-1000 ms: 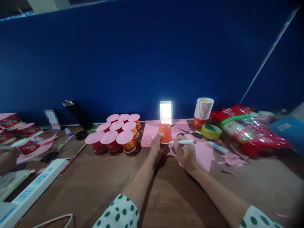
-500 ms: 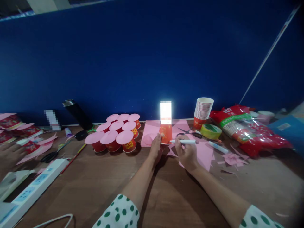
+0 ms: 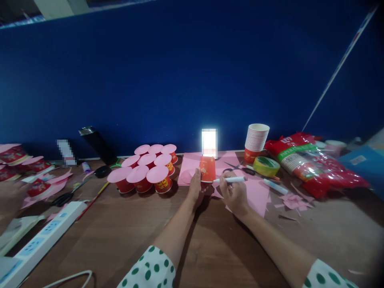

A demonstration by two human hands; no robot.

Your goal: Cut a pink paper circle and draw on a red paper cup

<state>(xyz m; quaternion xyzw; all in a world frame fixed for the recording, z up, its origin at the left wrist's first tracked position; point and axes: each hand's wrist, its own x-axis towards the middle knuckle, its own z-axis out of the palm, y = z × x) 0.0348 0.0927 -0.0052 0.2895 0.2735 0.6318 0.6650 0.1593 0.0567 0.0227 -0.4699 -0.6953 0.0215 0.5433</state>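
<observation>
My left hand (image 3: 196,188) is closed around the side of a red paper cup (image 3: 207,170), which is held upside down with its rim low. In my right hand (image 3: 234,193) is a white marker pen (image 3: 232,179), gripped between thumb and fingers, its tip at or very near the cup's rim. Under and behind the cup lie pink paper sheets (image 3: 226,158). Scissors (image 3: 237,168) rest on the paper just beyond my right hand. A faint round outline or disc shows on the pink paper left of the cup.
Left stand several red cups topped with pink discs (image 3: 147,160). Right are a cup stack (image 3: 256,142), yellow tape (image 3: 266,166), another marker (image 3: 276,186), paper scraps (image 3: 294,201) and a red cup bag (image 3: 315,160). A power strip (image 3: 45,236), black bottle (image 3: 97,144) and another person's hand (image 3: 10,200) are left.
The red cup has shifted slightly left in my left hand. The marker has moved slightly left with it, its tip staying by the rim. The other person's hand at the left has moved.
</observation>
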